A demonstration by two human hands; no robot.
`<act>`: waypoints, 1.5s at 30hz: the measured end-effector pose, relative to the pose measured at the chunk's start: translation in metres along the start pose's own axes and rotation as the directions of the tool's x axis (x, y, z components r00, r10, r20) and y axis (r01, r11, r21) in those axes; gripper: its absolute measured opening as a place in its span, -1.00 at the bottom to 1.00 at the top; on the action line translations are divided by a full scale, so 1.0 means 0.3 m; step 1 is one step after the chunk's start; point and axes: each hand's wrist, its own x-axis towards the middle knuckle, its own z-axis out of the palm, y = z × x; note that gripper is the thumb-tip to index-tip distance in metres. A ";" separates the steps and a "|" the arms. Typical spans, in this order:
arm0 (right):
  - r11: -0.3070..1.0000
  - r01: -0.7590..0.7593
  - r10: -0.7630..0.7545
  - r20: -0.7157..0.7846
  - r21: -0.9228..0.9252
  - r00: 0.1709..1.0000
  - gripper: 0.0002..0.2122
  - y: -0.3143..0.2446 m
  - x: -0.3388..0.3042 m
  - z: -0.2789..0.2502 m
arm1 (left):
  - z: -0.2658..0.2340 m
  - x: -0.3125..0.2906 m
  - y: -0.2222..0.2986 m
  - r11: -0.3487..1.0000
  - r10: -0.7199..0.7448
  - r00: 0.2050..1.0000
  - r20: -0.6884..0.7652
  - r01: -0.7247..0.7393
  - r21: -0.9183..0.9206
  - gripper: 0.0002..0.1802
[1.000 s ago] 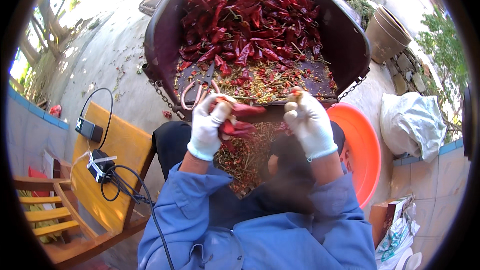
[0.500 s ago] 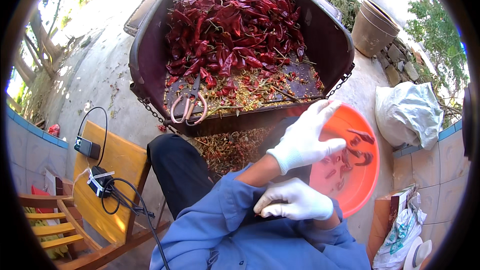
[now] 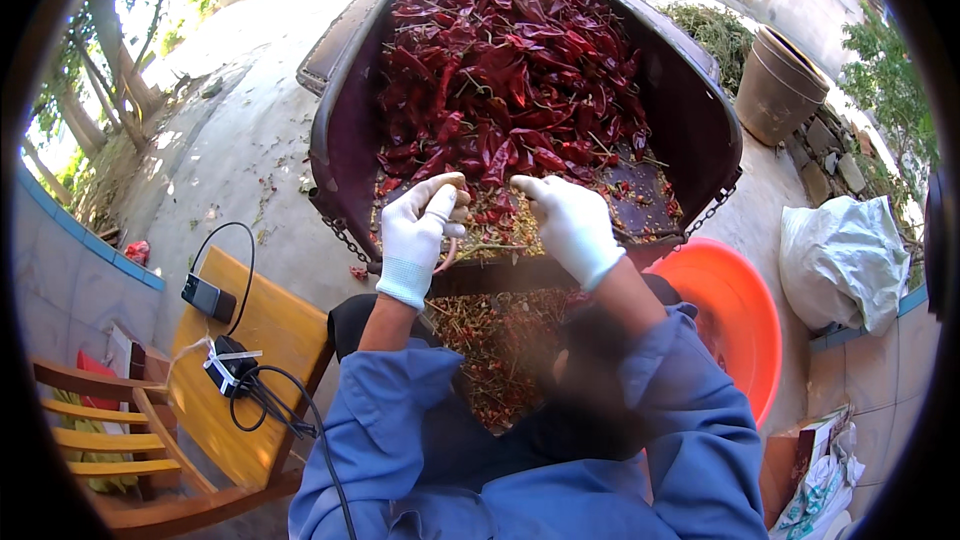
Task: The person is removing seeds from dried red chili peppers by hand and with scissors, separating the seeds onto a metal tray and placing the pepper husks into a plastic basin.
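Both left hand (image 3: 422,232) and right hand (image 3: 578,227) bend their fingers, pinch unclear, before peppers (image 3: 515,70); rightward, bag (image 3: 822,485) lettering blurs.

Swung left hand (image 3: 418,230) from orange basin (image 3: 758,340) back to cart (image 3: 685,100). Raised right hand (image 3: 577,227) too. Apparently released red peppers.

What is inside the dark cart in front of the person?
A heap of dried red peppers fills the far part; seeds and stem bits lie nearer. The left hand partly covers a pink handle. The cart floor beneath the heap is covered and cannot be seen.
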 end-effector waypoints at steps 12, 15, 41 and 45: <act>0.974 0.145 -0.134 0.075 -0.174 0.988 -0.89 0.086 0.183 0.301 | -0.031 -0.018 -0.114 0.979 -0.142 0.988 -0.057 0.132 -0.153 -0.73; 0.982 0.135 -0.126 0.074 -0.135 0.989 -0.83 0.102 0.178 0.307 | -0.028 -0.018 -0.101 0.981 -0.150 0.986 -0.066 0.140 -0.137 -0.72; 0.824 -0.161 0.169 0.036 0.543 0.985 -0.75 -0.108 -0.056 0.050 | 0.040 -0.049 -0.101 0.898 0.346 0.937 0.047 -0.345 0.274 -0.77; 0.764 -0.245 0.202 0.140 0.597 0.969 -0.73 -0.102 -0.071 0.039 | 0.027 -0.056 -0.112 0.823 0.424 0.893 0.153 -0.450 0.347 -0.78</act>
